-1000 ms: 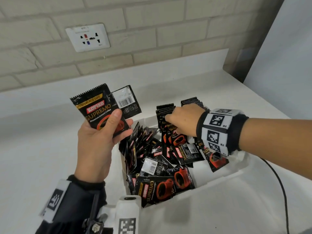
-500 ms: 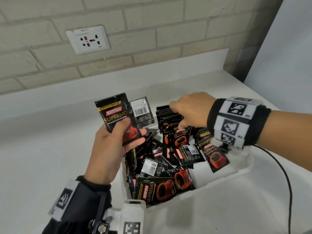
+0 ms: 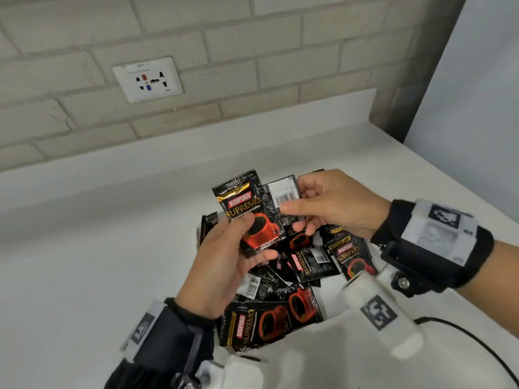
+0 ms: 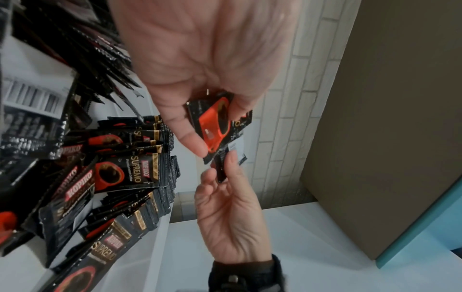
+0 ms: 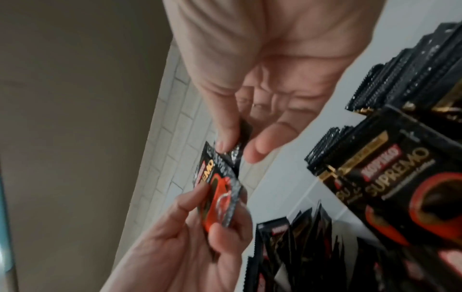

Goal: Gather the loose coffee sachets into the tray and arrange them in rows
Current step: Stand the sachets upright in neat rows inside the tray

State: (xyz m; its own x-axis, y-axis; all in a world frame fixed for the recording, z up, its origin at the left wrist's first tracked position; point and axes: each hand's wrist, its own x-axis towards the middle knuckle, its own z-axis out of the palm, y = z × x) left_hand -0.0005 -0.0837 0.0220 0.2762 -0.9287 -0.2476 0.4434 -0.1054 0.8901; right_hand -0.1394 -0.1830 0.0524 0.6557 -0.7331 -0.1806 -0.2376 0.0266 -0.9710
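Left hand (image 3: 222,265) raised above the tray (image 3: 331,329), its grip narrow on two coffee sachets: thumb across the red cup of the front sachet (image 3: 248,211), fingers curled behind. Front sachet held nearly upright, long axis running up from the grip and leaning slightly toward the left, serrated top edge uppermost, label facing the head camera. Second sachet (image 3: 283,196) fanned out just behind and to the right of the first, barcode side showing.

Right hand (image 3: 334,203) right beside that pair, its grip narrow too: thumb and forefinger pinching the right edge of the barcode sachet, other fingers loosely curled below. Right wrist view confirms thumb on one face and a fingertip on the other; left wrist view shows the same pinch from beneath.

So, both grips on the same small fan, touching distance apart. Barcode sachet nearer the right hand and lying directly between its fingertips; printed sachet wholly within the left grip.

Directly below both grips: loose sachets (image 3: 283,293) piled at mixed angles in the tray, with upright rows (image 4: 160,142) standing on edge at its far side. Probably a hand-over or squaring-up of the pair before slotting into a row; likely need to turn the barcode sachet to match the others.
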